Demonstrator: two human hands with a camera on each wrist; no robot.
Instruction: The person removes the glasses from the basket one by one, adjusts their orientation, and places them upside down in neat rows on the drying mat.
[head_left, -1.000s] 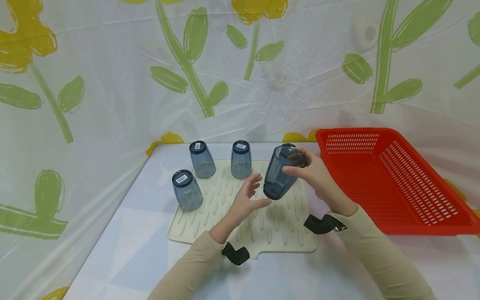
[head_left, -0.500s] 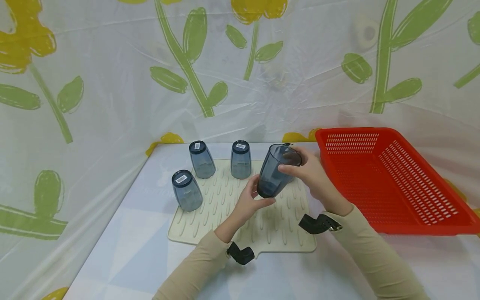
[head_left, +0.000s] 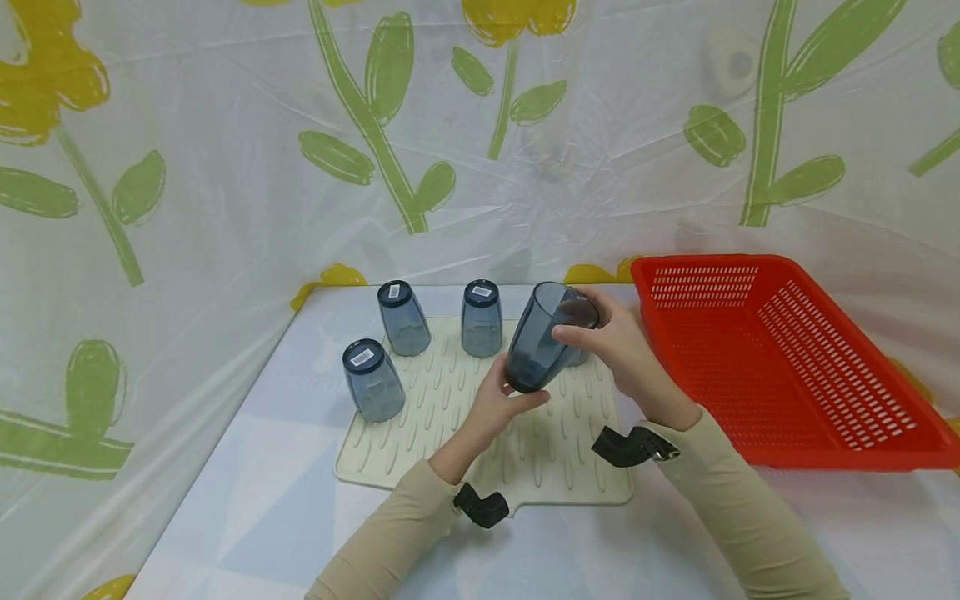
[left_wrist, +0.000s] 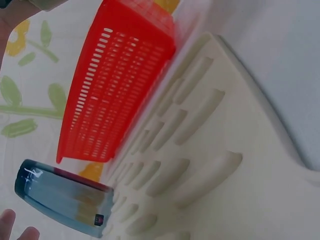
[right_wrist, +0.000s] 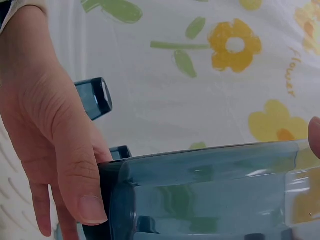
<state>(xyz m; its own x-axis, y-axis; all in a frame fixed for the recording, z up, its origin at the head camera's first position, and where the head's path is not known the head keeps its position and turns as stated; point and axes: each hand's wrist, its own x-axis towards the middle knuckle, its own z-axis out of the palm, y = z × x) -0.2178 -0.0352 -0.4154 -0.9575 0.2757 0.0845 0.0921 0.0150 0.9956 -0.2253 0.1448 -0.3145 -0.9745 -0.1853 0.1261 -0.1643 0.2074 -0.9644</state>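
A blue-grey drinking glass (head_left: 543, 337) is held tilted above the cream drying mat (head_left: 442, 454), its open rim up and toward the right. My right hand (head_left: 622, 350) grips it near the rim, thumb on the near side. Around its dark base my left hand (head_left: 495, 412) holds with thumb and fingers; in the right wrist view the left thumb (right_wrist: 82, 185) lies against the base. Upside-down glasses stand at the left of the mat: a front one (head_left: 375, 382), a back-left one (head_left: 405, 319) and a back-middle one (head_left: 482, 319). Another inverted glass (left_wrist: 65, 197) is mostly hidden behind the held one in the head view.
To the right stands a red plastic basket (head_left: 750, 358) with perforated walls, and nothing lies in it. A flower-printed sheet (head_left: 225, 167) hangs behind the table (head_left: 277, 517). The mat has raised ridges.
My left hand has moved up and right and taken hold of the glass's base. The held glass has shifted slightly left and up, with my right hand following. The standing glasses have not moved.
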